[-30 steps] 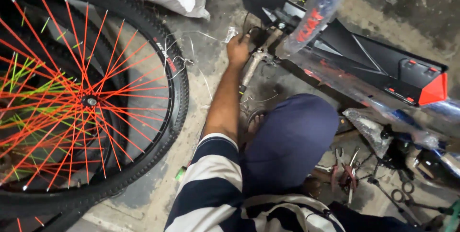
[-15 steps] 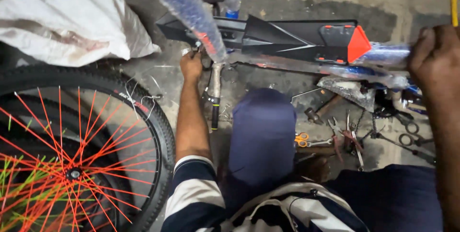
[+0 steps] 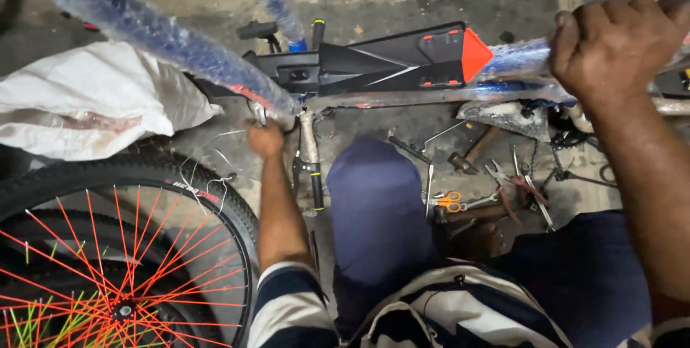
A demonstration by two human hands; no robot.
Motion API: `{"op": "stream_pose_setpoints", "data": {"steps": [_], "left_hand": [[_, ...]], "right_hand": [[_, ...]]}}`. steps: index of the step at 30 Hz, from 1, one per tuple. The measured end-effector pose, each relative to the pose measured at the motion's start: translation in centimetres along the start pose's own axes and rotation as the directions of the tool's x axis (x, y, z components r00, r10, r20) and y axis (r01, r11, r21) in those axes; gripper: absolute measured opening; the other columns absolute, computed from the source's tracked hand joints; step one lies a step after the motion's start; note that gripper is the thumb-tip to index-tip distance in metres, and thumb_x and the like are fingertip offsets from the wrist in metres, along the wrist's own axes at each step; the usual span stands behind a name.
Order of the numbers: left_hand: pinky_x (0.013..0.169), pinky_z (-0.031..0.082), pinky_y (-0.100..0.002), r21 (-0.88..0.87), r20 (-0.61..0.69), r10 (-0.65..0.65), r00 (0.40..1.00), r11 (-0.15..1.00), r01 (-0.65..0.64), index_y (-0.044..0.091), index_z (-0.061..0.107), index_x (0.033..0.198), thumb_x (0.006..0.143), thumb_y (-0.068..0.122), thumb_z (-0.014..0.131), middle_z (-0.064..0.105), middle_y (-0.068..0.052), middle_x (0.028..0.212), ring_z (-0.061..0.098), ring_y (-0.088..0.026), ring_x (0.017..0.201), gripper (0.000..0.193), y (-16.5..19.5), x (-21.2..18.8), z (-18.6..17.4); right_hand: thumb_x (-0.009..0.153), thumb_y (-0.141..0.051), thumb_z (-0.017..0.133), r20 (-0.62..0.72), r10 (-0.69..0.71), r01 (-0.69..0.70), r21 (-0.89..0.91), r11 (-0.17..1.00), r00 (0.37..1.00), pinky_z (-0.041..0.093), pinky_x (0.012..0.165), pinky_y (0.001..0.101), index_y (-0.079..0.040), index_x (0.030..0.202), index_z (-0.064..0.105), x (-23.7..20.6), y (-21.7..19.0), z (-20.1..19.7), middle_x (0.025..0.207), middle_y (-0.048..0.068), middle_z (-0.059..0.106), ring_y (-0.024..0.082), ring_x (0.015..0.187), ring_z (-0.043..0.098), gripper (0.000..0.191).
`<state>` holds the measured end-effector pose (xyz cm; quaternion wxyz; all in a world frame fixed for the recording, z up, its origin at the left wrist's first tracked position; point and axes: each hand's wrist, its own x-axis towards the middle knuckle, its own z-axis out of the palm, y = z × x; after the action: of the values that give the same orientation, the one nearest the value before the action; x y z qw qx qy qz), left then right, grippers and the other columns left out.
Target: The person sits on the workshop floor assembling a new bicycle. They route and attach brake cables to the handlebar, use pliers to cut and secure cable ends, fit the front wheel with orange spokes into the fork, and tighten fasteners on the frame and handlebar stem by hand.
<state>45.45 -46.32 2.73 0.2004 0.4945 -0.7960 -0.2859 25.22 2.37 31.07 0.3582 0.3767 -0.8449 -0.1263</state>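
Shift: view swings right; wheel (image 3: 122, 247) now lower left.
Left hand (image 3: 264, 140): fingers closed at the crank arm (image 3: 310, 158) joint under the wrapped frame (image 3: 180, 50); keep wrist straight.
Right hand (image 3: 614, 46): clamped around rear tube (image 3: 517, 57); steady frame.

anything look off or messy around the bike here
Yes: hand tools, orange-handled scissors among them, lie loose on the concrete floor under the wrapped bike frame. A spoked wheel lies detached beside the left hand. The right hand grips the frame.
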Motion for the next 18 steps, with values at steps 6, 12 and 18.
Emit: {"op": "stream_pose_setpoints", "data": {"steps": [6, 12, 18], "left_hand": [[0.09, 0.06, -0.051, -0.826, 0.557, -0.118, 0.822, 0.03, 0.564, 0.001, 0.048, 0.128, 0.104, 0.026, 0.067, 0.058, -0.015, 0.106, 0.062, -0.028, 0.096, 0.039, -3.0, -1.0, -3.2], [0.098, 0.05, -0.041, -0.762, 0.326, -0.135, 0.936, 0.548, 0.345, 0.007, 0.067, 0.128, 0.099, 0.026, 0.07, 0.067, -0.005, 0.123, 0.062, -0.025, 0.112, 0.035, -1.8, -1.3, -3.0], [0.1, 0.045, -0.042, -0.623, 0.556, -0.223, 0.801, 0.525, 0.579, 0.012, 0.07, 0.128, 0.096, 0.028, 0.068, 0.065, -0.007, 0.133, 0.055, -0.023, 0.123, 0.036, -1.1, 0.4, -3.3]], "right_hand": [[0.099, -0.014, 0.064, -0.013, 0.005, -0.005, 0.022, 1.0, 1.0, 0.039, 0.088, 0.0399, -0.012, 0.084, 0.062, -0.3, -0.1, 0.4, 0.081, 0.004, 0.056, 0.023, 0.078, 0.051, 0.015], [0.106, -0.01, 0.063, 0.061, 0.003, -0.013, 0.154, 0.988, 0.998, 0.043, 0.083, 0.0401, -0.007, 0.083, 0.06, -0.2, -0.4, 1.4, 0.087, 0.01, 0.06, 0.028, 0.081, 0.055, 0.024], [0.104, -0.014, 0.063, 0.022, 0.018, -0.021, 0.135, 0.991, 1.0, 0.042, 0.078, 0.0389, -0.006, 0.085, 0.063, 1.2, -0.9, 0.3, 0.085, 0.01, 0.06, 0.027, 0.077, 0.055, 0.02]]}}
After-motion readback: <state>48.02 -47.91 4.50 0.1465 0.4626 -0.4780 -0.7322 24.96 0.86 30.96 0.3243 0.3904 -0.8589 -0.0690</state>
